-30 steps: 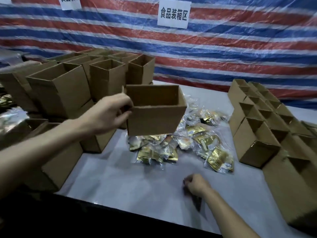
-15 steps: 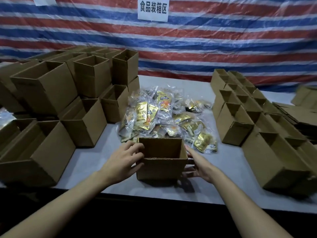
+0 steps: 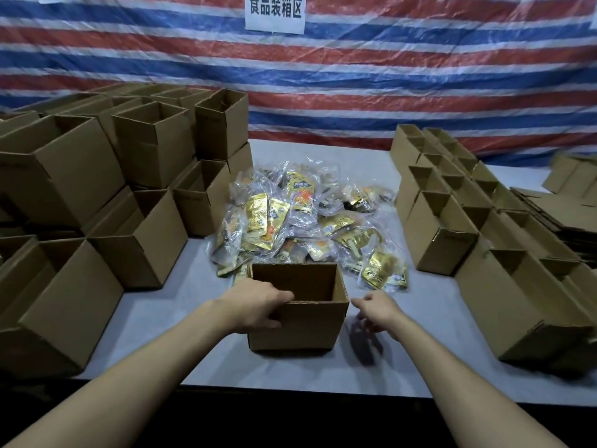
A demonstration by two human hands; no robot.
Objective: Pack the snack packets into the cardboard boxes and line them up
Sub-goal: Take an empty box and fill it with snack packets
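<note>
box (image 3: 298,328) stands open-topped on the table (image 3: 181,305) in front of the snack packets (image 3: 300,221); left hand (image 3: 258,310) grips its near rim, right hand (image 3: 376,308) hovers just beside it, fingers loose, holding nothing

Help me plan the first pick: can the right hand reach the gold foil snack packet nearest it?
Probably yes: the right hand holds nothing beside the open brown cardboard box, and the gold foil snack packet lies just beyond, uncovered.

A red, white and blue striped tarp (image 3: 420,76) fills the upper frame, with a white sign (image 3: 274,11) at top centre. The grey bench (image 3: 200,350) spans the lower half.
</note>
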